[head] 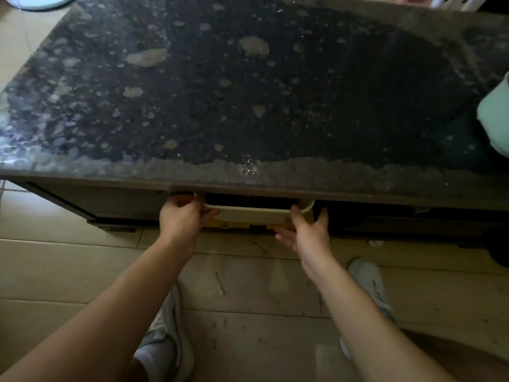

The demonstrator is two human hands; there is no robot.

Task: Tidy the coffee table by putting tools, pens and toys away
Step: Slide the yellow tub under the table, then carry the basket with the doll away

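My left hand (181, 216) grips the left end of the cream bin (253, 215), with the fingers curled over its rim and the thumb lying along the front wall. My right hand (308, 232) is wide and holds nothing. Its fingers are straight and spread, the palm is turned toward the bin's right end, and the thumb points up. I cannot tell whether the fingertips touch the wall or stand just beside it.

Nearest to me, both bare forearms reach forward from the bottom corners and converge on the bin. Below them are two pale grey shoes, the left shoe (168, 334) under the left forearm and the right shoe (369, 282) beside the right wrist. They stand on a floor (68, 260) of beige tiles marked with dark specks.

The bin is a shallow plastic container with rounded corners and a rolled rim. It sits in the opening under the coffee table (248, 92), with its front wall just past the table's edge. Its inside is dark and I cannot make out the contents.

The table top is black polished stone mottled with pale pebble shapes, and a grey band runs round its border. A pale green object (495, 117) sits at its right edge, cut off by the frame. A round pale blue object (41, 1) lies beyond the far left corner.
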